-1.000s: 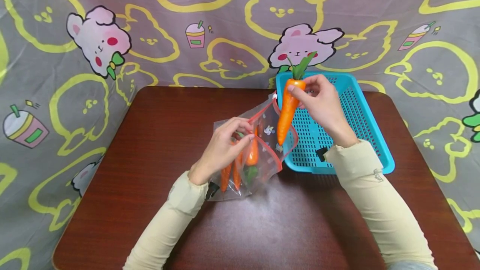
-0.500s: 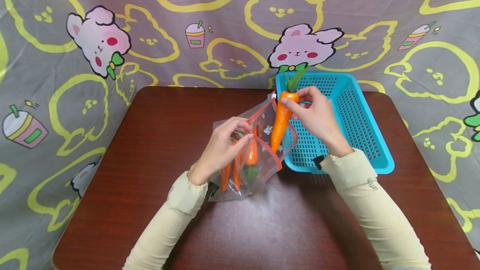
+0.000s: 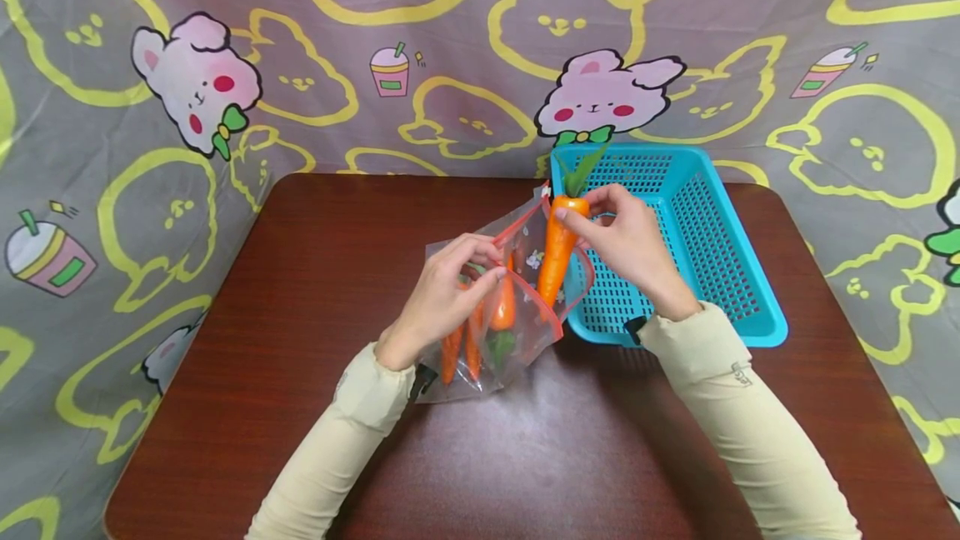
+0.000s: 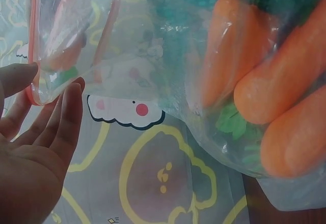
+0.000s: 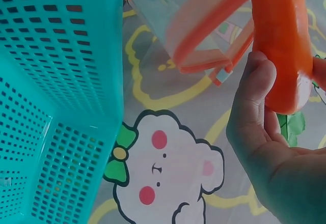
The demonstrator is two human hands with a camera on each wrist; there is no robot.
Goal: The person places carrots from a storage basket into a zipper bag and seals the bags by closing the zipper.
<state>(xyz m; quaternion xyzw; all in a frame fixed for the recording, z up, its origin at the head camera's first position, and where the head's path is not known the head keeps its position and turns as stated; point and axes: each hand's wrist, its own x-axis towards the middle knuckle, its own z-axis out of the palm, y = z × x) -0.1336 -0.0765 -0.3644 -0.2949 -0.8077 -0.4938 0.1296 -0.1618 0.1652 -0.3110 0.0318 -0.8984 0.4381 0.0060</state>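
My right hand (image 3: 626, 242) grips an orange carrot (image 3: 558, 244) with green leaves near its top, between thumb and fingers. The carrot hangs tip down, its lower part within the spread mouth of a clear zip bag (image 3: 528, 344) with a red-edged opening. My left hand (image 3: 444, 294) pinches the bag's rim (image 4: 33, 89) between thumb and fingers. Several more carrots (image 4: 280, 81) lie inside the bag, seen through the plastic. In the right wrist view, the thumb presses the carrot (image 5: 282, 40) near its thick end, and a white slider (image 5: 223, 75) sits on the bag's zip.
A turquoise perforated basket (image 3: 738, 248) stands at the right back of the brown table (image 3: 322, 273), beside and partly behind the bag. No items show in the visible part of the basket. A grey patterned cloth (image 3: 465, 48) hangs behind the table.
My right hand has moved down and to the left, lowering the carrot's tip into the bag's mouth. The left hand and the bag stay almost still.
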